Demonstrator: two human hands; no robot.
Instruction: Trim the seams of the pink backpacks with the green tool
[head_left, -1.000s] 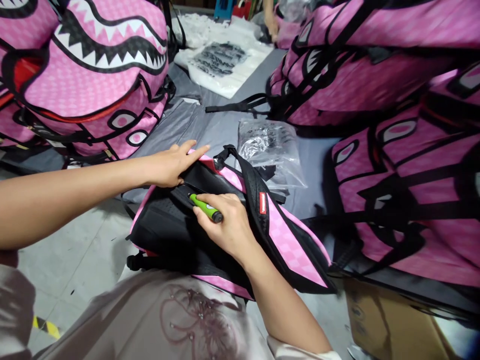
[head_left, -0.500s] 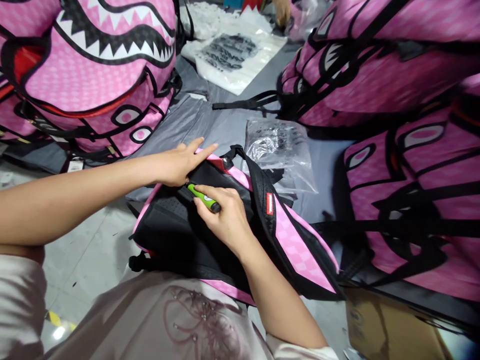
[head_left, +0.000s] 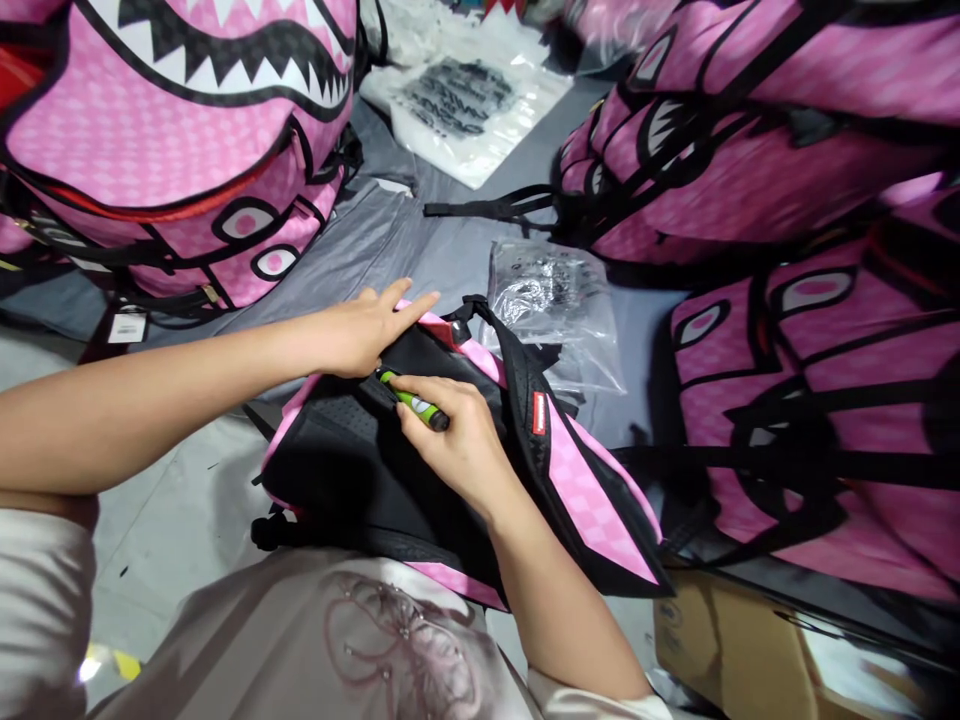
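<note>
A black and pink backpack [head_left: 405, 490] lies across my lap and the table edge, its black side up. My right hand [head_left: 457, 430] is closed around a green marker [head_left: 416, 402] with a dark end, its tip pointing up-left at the black fabric. The tip itself is hard to make out beside my left hand. With fingers spread, my left hand [head_left: 364, 330] rests on the backpack's pink upper edge. A padded black strap [head_left: 517, 375] with a red label [head_left: 539, 413] runs along the backpack's right side.
Large pink backpacks with shark-mouth prints stand at the left [head_left: 187, 160] and right [head_left: 817, 400]. A clear plastic bag [head_left: 555, 310] lies just beyond the held backpack, and a white printed bag [head_left: 465, 110] farther back. A cardboard box [head_left: 735, 640] sits low at the right.
My right hand and the marker have shifted slightly right and down. My left hand stays on the backpack's edge. The view has moved a little.
</note>
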